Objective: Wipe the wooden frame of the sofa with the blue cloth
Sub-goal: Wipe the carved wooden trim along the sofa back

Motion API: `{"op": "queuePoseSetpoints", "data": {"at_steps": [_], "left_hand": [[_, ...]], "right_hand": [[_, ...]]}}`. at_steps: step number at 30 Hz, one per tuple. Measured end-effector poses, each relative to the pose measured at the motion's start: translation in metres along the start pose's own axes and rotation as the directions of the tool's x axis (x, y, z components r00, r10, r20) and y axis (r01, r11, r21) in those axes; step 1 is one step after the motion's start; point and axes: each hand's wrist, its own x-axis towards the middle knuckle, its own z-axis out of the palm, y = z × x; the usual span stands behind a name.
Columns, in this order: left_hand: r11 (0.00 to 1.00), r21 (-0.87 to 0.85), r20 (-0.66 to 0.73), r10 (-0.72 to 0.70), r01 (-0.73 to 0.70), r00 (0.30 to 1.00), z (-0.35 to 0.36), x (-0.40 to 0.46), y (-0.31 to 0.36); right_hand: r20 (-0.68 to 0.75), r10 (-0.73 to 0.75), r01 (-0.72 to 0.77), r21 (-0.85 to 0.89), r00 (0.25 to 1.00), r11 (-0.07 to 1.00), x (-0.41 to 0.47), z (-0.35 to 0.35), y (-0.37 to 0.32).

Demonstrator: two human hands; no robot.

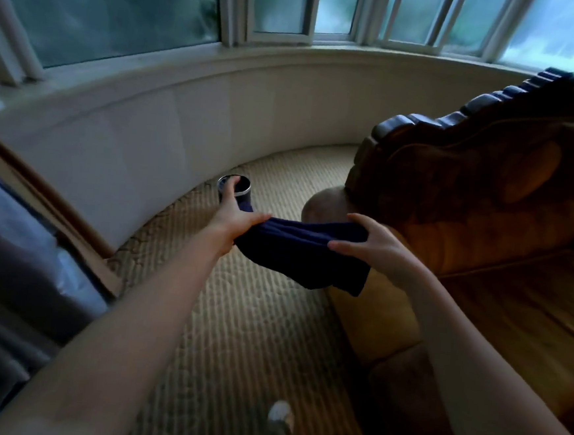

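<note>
Cloth [305, 249], dark blue, stretched between both hands in mid-air over the carpet [235, 333], just in front of the sofa's padded arm [328, 203]; lower edge hangs slack, so it looks to be getting spread or refolded into a pad before any wiping; not yet touching wood.

Left hand [235, 218] pinches one end of the cloth, thumb on top, fingers curled under; right hand [369, 241] grips the other end, fingers bunched over the fold, thumb reaching along the near edge; both held level, likely to pull the fabric flat.

Wooden frame [464, 128], dark carved crest along the top of the sofa back, runs up toward the right; well apart from the cloth, beyond the right hand; upholstery below it is tan.

Small dark round container with a metal rim [234, 187] stands on the carpet behind the left hand; possibly polish or a tin, the view is too blurred to say; partly hidden by a fingertip.

Curved wall and windows [123, 15] behind.
</note>
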Motion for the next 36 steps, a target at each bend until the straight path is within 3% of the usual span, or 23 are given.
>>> {"op": "queuePoseSetpoints", "data": {"at_steps": [2, 4, 8, 11, 14, 16, 18, 20, 22, 24, 27, 29, 31, 34, 36], "left_hand": [[0.977, 0.173, 0.145, 0.102, -0.127, 0.984, 0.008, 0.026, 0.008], [0.896, 0.396, 0.309, 0.077, -0.202, 0.948, 0.014, 0.056, 0.016], [0.588, 0.735, 0.391, 0.037, -0.336, 0.92, 0.033, 0.139, 0.027], [0.386, 0.822, 0.423, 0.078, -0.419, 0.903, 0.058, 0.201, 0.049], [0.132, 0.884, 0.415, 0.217, -0.448, 0.884, 0.089, 0.251, 0.072], [0.08, 0.869, 0.448, 0.291, -0.488, 0.845, 0.108, 0.282, 0.089], [0.15, 0.806, 0.505, 0.333, -0.573, 0.796, 0.124, 0.308, 0.108], [0.448, 0.664, 0.512, 0.312, -0.599, 0.801, 0.142, 0.328, 0.126], [0.761, 0.441, 0.511, 0.223, -0.476, 0.83, 0.161, 0.35, 0.139], [0.929, 0.222, 0.549, 0.131, -0.295, 0.826, 0.176, 0.373, 0.145], [0.994, 0.059, 0.708, 0.027, -0.097, 0.706, 0.186, 0.41, 0.148], [0.999, 0.016, 0.808, 0.007, -0.034, 0.589, 0.191, 0.442, 0.147], [1.0, 0.001, 0.862, -0.016, 0.03, 0.507, 0.196, 0.473, 0.146], [0.994, 0.066, 0.881, -0.097, 0.081, 0.462, 0.202, 0.517, 0.147], [0.982, 0.181, 0.872, -0.136, -0.051, 0.47, 0.205, 0.546, 0.147]], "right_hand": [[0.043, -0.022, 0.034, -0.325, 0.999, 0.945, 0.03, -0.005, 0.005], [-0.06, -0.05, 0.019, -0.437, 0.997, 0.899, 0.064, -0.011, 0.014], [-0.264, -0.012, -0.091, -0.373, 0.965, 0.924, 0.135, -0.032, 0.033], [-0.342, 0.03, -0.15, -0.33, 0.939, 0.932, 0.192, -0.048, 0.047], [-0.463, 0.084, -0.229, -0.266, 0.882, 0.936, 0.245, -0.061, 0.058], [-0.553, 0.127, -0.25, -0.154, 0.824, 0.956, 0.275, -0.065, 0.063], [-0.64, 0.23, -0.273, 0.032, 0.733, 0.961, 0.302, -0.065, 0.061], [-0.645, 0.317, -0.272, 0.172, 0.695, 0.947, 0.325, -0.059, 0.065], [-0.531, 0.438, -0.268, 0.368, 0.725, 0.89, 0.35, -0.052, 0.064], [-0.404, 0.528, -0.267, 0.546, 0.746, 0.794, 0.374, -0.045, 0.063], [-0.279, 0.575, -0.226, 0.722, 0.769, 0.653, 0.412, -0.04, 0.061], [-0.127, 0.525, -0.129, 0.897, 0.841, 0.424, 0.435, -0.042, 0.054], [-0.078, 0.497, -0.032, 0.977, 0.864, 0.21, 0.459, -0.05, 0.049], [-0.131, 0.488, 0.12, 0.991, 0.863, 0.054, 0.493, -0.05, 0.041], [-0.073, 0.489, 0.112, 0.992, 0.869, -0.05, 0.51, -0.04, 0.041]]}}
